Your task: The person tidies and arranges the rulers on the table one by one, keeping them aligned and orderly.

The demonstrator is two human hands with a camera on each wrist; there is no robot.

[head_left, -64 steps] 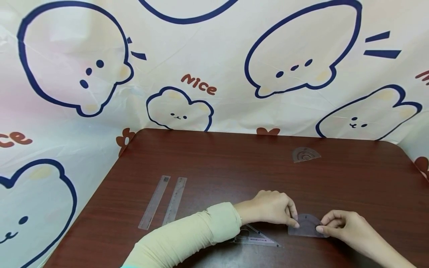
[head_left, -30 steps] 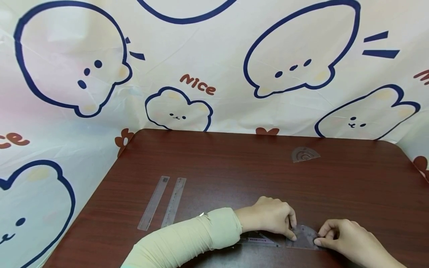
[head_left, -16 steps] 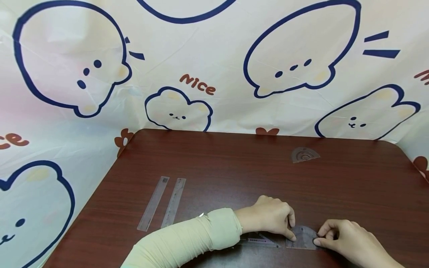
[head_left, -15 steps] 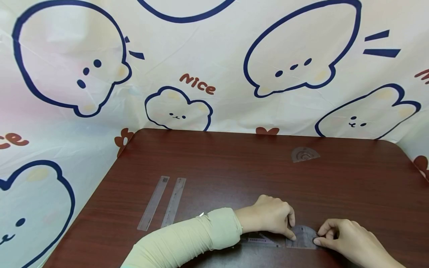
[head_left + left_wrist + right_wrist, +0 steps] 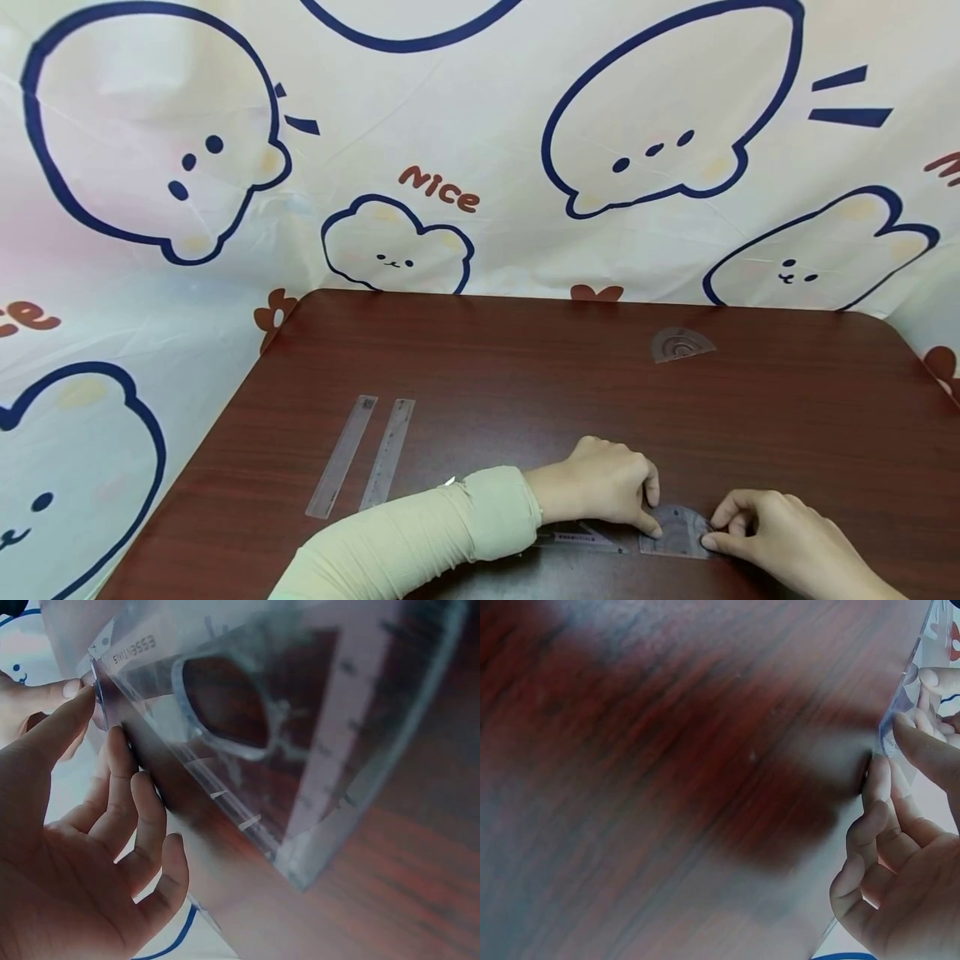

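Observation:
A clear semicircular protractor (image 5: 678, 535) is near the front right of the table, its straight edge toward me. My left hand (image 5: 611, 482) pinches its left end between thumb and fingers. On the other end, my right hand (image 5: 776, 533) has its thumb and index finger pinching the rim. The right wrist view shows the protractor (image 5: 889, 733) edge-on between both thumbs. Just left of it lies a clear triangular set square (image 5: 585, 540), partly hidden under the left wrist and sleeve. In the left wrist view this set square (image 5: 326, 735) fills the foreground, with a round cutout.
Two clear straight rulers, an outer one (image 5: 342, 457) and an inner one (image 5: 388, 450), lie side by side on the left of the brown table (image 5: 495, 358). A second protractor (image 5: 681, 345) lies at the back right. A printed cloth (image 5: 510, 125) hangs behind the table.
Both hands have brought the protractor down toward the front edge, level with the set square. Over the last second, hands and protractor have stayed almost still.

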